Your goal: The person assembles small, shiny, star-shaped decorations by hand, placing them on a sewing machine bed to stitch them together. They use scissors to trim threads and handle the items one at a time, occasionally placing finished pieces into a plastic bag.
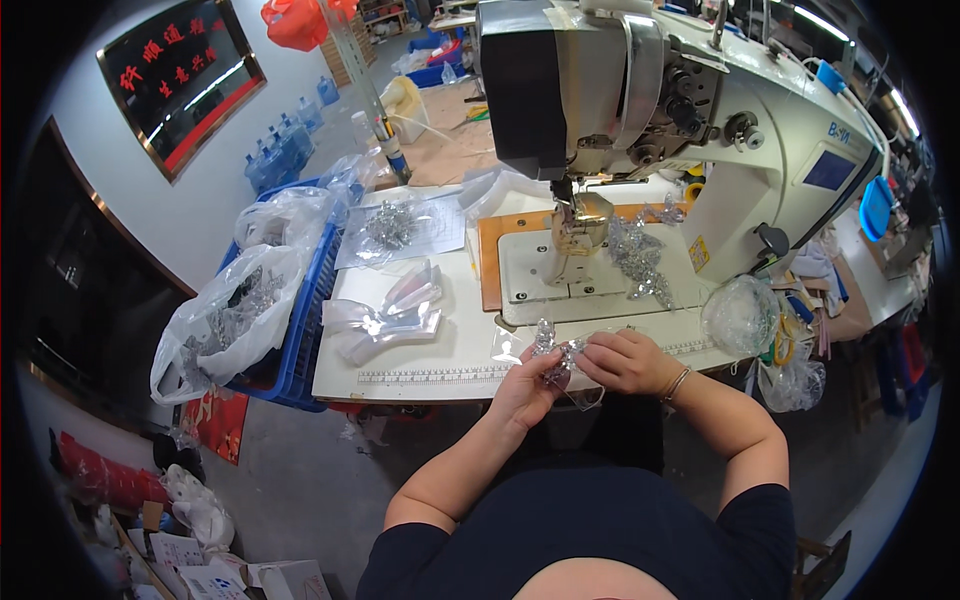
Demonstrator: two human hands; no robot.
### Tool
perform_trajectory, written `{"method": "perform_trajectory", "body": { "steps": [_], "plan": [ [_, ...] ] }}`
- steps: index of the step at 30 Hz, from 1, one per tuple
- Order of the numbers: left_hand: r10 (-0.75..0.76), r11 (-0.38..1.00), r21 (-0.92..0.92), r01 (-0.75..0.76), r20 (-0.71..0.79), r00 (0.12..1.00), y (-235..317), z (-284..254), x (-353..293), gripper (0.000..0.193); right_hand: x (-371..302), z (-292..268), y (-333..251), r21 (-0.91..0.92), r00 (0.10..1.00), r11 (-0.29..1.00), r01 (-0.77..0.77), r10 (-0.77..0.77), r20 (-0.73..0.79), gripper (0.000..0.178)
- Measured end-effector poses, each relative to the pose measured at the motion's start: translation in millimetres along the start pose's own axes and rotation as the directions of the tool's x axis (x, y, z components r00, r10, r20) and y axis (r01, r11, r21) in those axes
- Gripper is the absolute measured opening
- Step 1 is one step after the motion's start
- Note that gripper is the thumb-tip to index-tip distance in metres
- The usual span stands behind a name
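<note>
Over the front edge of the white sewing table, my two hands meet at a sparkly silver, rhinestone-like ornament. My left hand pinches it from the left, thumb on top. The fingers of my right hand are closed on its right side. Clear plastic shows around the ornament and below my fingers; whether it is joined to the ornament, I cannot tell. Just beyond stands a post-bed sewing machine, its needle area apart from my hands. Similar silver ornaments lie heaped on its right side.
Clear plastic strips and another silver pile on a clear sheet lie left. A blue crate with filled plastic bags stands beside the table. A ruler strip runs along the front edge; a clear round bundle sits right.
</note>
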State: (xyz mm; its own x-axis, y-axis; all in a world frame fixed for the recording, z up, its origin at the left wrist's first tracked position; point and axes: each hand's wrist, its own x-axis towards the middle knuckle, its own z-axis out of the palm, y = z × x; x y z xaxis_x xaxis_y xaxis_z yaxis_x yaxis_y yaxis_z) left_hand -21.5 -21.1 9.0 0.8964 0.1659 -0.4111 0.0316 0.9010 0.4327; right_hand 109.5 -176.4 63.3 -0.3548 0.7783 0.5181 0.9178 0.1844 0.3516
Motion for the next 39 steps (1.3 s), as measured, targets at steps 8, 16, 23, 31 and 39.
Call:
{"method": "perform_trajectory", "body": {
  "steps": [8, 16, 23, 31, 39],
  "plan": [
    [-0.03, 0.998, -0.049, 0.031, 0.013, 0.999, -4, -9, 2, 0.034, 2, 3, -2, 0.034, 1.0, 0.999, -0.024, 0.024, 0.007, 0.04],
    [-0.053, 0.996, -0.069, 0.053, -0.008, 0.999, -3, -2, -2, 0.036, 7, 2, -4, 0.105, 0.995, 0.99, -0.095, 0.096, -0.005, 0.026],
    [-0.06, 0.996, -0.061, 0.061, 0.013, 0.998, -3, -4, -2, 0.037, 6, 5, -1, 0.14, 0.997, 0.988, -0.071, 0.072, -0.002, 0.03],
    [-0.076, 0.995, -0.06, 0.075, -0.014, 0.997, -5, -1, -5, 0.031, 4, 4, -1, 0.154, 0.997, 0.987, -0.053, 0.045, 0.055, 0.029],
    [0.243, 0.959, 0.063, -0.277, 0.33, 0.912, -9, -10, -7, 0.067, 15, 2, 0, 0.644, 0.754, 0.48, -0.596, 0.61, 0.244, 0.021]
  ]
}}
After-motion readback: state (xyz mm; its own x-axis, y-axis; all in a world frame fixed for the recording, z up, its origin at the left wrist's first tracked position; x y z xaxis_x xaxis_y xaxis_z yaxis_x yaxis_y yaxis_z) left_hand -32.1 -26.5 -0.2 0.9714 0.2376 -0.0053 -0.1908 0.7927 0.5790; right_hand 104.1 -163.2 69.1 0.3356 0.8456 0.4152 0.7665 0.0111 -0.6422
